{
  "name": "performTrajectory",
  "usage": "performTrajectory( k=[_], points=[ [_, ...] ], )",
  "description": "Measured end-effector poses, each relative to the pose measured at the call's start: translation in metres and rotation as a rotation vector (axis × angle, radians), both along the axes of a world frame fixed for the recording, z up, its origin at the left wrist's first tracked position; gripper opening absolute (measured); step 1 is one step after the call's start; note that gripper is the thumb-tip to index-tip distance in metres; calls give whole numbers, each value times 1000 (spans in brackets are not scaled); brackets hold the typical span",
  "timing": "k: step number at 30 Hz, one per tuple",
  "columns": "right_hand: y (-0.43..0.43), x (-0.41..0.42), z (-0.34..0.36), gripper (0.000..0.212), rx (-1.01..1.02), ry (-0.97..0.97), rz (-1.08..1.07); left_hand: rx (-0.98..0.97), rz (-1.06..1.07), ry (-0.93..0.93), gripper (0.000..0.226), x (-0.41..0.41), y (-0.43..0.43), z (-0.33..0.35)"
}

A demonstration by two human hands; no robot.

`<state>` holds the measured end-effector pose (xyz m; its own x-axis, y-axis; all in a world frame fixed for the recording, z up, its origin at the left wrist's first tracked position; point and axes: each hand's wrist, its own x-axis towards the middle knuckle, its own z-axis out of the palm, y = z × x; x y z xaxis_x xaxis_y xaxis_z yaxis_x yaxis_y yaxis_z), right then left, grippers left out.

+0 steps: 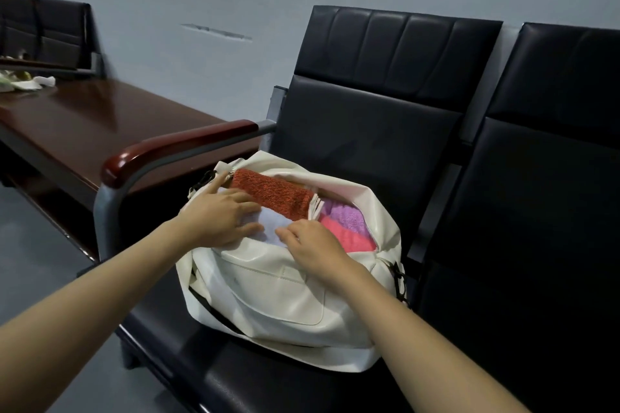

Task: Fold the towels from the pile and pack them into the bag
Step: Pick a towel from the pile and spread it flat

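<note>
Cream bag (pixel 278 305), rust towel (pixel 271 193), pink towel (pixel 349 238), lilac towel (pixel 342 214), black seats (pixel 385 131)

Open cream bag (pixel 275 298), folded towels (pixel 271 193) inside

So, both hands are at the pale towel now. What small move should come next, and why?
Probably push the pale towel down into the white bag, beside the orange towel. It lies high in the open mouth, the left hand flat on it, the right hand at its near edge.
</note>
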<state>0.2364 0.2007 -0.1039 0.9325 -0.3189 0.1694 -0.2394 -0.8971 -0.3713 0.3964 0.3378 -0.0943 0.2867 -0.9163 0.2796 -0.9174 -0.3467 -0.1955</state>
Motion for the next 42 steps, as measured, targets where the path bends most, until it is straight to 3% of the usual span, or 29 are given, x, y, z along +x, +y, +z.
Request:
performTrajectory(
  k=[2,5,10,17,23,28,35,42],
  points=[
    [1,-1,-1,37,37,18,59,81,108,13,93,-2,-1,0],
    [-7,-15,2,28,118,-82,51,66,164,24,70,-10,-12,2],
    [-41,-99,28,33,155,-201,-155,-187,119,236,36,-69,-56,10],
    [-100,-306,54,32,68,-149,-519,-228,-202,522,31,-244,-135,17],
    [-135,-485,44,29,-13,-111,-836,-52,-427,581,33,-401,-205,17],
    [-163,-604,19,29,-71,73,-1020,116,-551,579,33,-513,-254,-3],
    [-198,-688,-26,41,-36,265,-1174,250,-620,526,36,-608,-305,-52],
    [-217,-697,-67,24,-212,158,-1209,269,-606,570,32,-639,-316,-93]
  ],
)
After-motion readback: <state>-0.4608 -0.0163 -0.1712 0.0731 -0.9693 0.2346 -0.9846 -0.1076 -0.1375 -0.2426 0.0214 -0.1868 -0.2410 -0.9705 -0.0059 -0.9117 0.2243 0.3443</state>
